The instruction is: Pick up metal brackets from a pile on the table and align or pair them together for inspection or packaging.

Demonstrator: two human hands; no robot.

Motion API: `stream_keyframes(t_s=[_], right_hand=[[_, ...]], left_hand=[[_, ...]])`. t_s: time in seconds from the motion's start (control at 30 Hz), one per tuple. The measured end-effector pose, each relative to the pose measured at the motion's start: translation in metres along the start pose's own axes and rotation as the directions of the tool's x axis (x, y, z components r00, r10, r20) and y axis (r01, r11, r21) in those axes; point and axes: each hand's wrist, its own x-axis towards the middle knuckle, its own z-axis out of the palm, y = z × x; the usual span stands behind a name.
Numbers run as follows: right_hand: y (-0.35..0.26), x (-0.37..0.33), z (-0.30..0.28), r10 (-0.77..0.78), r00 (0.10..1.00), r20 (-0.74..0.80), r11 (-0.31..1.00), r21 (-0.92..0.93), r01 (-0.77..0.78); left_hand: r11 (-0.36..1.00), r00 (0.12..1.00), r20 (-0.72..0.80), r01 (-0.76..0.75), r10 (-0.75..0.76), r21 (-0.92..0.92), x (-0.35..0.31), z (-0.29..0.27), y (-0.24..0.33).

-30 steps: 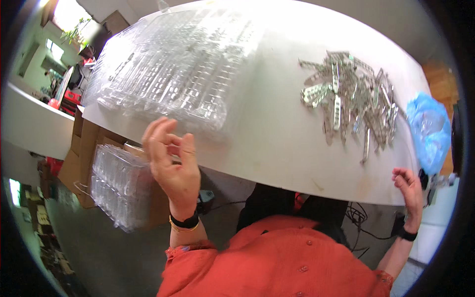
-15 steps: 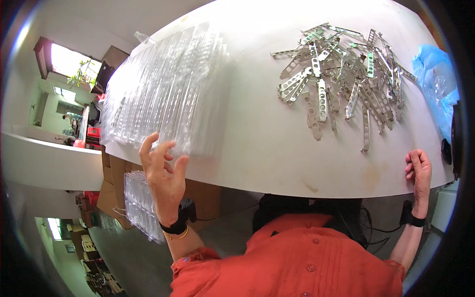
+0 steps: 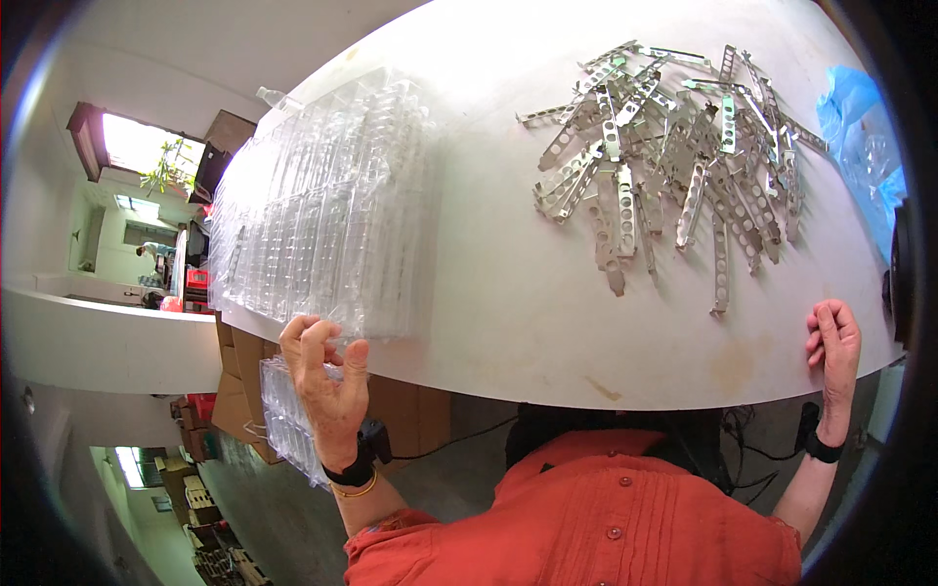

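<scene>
My left hand [image 3: 330, 386] is at the table's front edge, by the near edge of a stack of clear plastic trays [image 3: 318, 210]. Its fingers are loosely bent with the thumb apart, and nothing shows between them. At the front right, my right hand [image 3: 834, 342] rests near the table edge, fingers curled in and thumb against them, with no object visible. A loose heap of thin metal brackets [image 3: 679, 156] with round holes lies at the back right of the table, away from both hands. Some pieces have greenish patches.
The white table [image 3: 498, 322] has a curved-looking front edge. At its right edge is a blue plastic bag [image 3: 860, 127]. Below the left side are more clear trays [image 3: 283, 410] and a cardboard box [image 3: 239, 381]. Cables hang under the table. A person [image 3: 156, 251] is far off at left.
My left hand's fingers have curled in more, and it sits slightly farther from the tray stack. The right hand keeps its pose. The whole view has shifted a little.
</scene>
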Motion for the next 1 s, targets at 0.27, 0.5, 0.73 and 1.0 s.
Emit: stream_keyframes(t_s=[0.27,0.5,0.73,1.0], right_hand=[[0.0022,-0.001,-0.0033,0.017,1.0,-0.012,0.998,0.062,-0.016],[-0.0036,-0.0004,0.0021,0.014,1.0,0.012,0.998,0.065,-0.015],[-0.0034,0.0013,0.0,0.008,1.0,0.009,0.999,0.036,-0.008],[-0.0039,0.0014,0.0015,-0.001,1.0,0.01,1.0,0.027,0.001]], left_hand=[[1.0,1.0,-0.015,0.008,-0.008,-0.015,-0.001,0.0035,-0.0014],[1.0,1.0,-0.008,0.024,-0.024,-0.001,0.0002,-0.0007,0.0017],[0.999,0.999,-0.009,0.041,-0.041,0.014,0.0014,0.0009,0.0024],[0.997,0.997,-0.035,0.064,-0.063,0.037,0.0008,0.0042,0.0044]])
